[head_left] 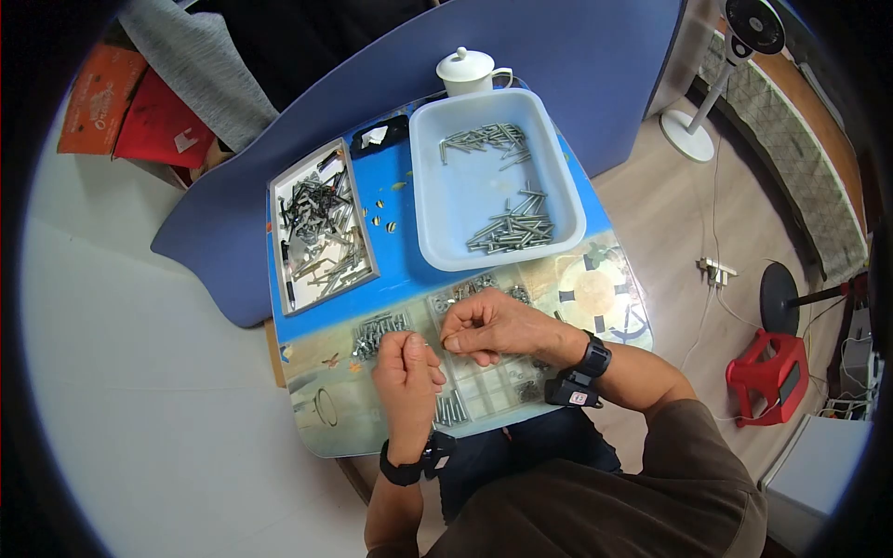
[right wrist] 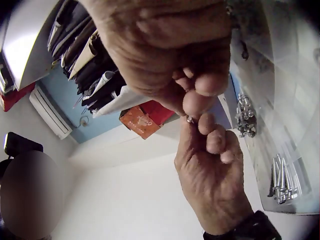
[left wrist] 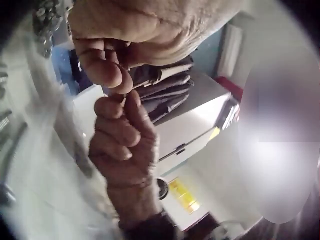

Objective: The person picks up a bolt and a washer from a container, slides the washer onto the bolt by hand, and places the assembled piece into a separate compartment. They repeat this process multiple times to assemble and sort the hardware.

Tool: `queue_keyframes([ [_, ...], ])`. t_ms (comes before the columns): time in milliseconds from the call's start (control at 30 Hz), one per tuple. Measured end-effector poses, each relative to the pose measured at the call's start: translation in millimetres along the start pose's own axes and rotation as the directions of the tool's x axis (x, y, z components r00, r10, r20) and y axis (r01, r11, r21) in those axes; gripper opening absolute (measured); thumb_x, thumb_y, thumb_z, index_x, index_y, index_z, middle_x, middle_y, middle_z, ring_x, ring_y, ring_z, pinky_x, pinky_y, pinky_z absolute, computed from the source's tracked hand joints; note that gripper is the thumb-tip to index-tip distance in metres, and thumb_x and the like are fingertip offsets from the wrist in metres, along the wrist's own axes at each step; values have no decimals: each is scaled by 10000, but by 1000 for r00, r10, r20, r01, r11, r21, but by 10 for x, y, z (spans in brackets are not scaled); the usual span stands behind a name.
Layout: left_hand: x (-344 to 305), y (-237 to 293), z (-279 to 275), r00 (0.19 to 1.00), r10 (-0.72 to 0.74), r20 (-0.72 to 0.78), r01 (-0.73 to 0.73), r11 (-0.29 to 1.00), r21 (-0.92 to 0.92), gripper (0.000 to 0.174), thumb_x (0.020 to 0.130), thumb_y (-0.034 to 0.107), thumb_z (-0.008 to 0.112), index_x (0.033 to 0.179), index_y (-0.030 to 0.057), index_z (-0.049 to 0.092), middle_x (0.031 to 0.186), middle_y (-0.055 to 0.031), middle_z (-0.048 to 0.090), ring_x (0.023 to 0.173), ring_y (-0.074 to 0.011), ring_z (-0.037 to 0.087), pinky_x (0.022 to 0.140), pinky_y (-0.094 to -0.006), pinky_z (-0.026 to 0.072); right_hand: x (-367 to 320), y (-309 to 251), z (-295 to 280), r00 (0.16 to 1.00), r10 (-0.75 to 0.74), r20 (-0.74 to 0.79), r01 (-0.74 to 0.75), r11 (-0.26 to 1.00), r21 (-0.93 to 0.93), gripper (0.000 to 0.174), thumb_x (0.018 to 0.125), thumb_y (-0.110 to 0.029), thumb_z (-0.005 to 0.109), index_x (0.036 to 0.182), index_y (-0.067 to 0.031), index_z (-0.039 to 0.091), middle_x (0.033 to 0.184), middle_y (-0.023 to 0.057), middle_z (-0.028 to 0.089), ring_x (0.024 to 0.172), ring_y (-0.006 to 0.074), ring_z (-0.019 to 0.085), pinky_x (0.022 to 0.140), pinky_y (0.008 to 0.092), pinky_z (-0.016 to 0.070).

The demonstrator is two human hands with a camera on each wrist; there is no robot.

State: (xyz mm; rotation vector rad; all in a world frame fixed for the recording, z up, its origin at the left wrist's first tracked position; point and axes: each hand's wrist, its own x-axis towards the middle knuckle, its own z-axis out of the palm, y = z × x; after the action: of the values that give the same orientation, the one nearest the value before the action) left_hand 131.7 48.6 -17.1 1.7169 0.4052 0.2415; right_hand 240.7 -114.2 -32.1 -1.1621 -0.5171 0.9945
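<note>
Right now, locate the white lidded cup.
Head view: the white lidded cup stands at the far edge of the table, just behind the pale blue tub.

a tiny silvery piece (right wrist: 190, 119), perhaps a small nut or screw, too small to tell, is pinched between the fingertips of the left hand (head_left: 407, 367) and the right hand (head_left: 488, 325), held up above the clear divided box (head_left: 484, 391).

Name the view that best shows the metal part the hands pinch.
Right wrist: the metal part glints between left hand and right hand. Left wrist view hides it behind fingers; head view, too small.
</note>
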Motion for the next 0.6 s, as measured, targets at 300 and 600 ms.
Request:
queue_keyframes([
  [300, 29, -3, -121, 924, -314, 220, 382, 716, -584, 152, 1046, 169, 535, 1026, 27, 586, 844, -96, 645, 602, -141, 612, 498, -268, 492, -35, -44, 33, 997, -81, -9, 80, 992, -100, 132, 937, -140, 715, 917, -13, 686, 677, -39, 594, 561, 31, 531, 504, 208, 388],
  [600, -75, -47, -251, 827, -404, 390, 552, 711, -436, 216, 1028, 176, 589, 1031, -26, 664, 814, -85, 676, 584, -112, 600, 505, -255, 490, -37, -22, 137, 811, -562, 165, 510, 539, -670, 108, 818, -96, 699, 864, -15, 644, 704, 120, 615, 638, 305, 632, 569, 393, 504],
])
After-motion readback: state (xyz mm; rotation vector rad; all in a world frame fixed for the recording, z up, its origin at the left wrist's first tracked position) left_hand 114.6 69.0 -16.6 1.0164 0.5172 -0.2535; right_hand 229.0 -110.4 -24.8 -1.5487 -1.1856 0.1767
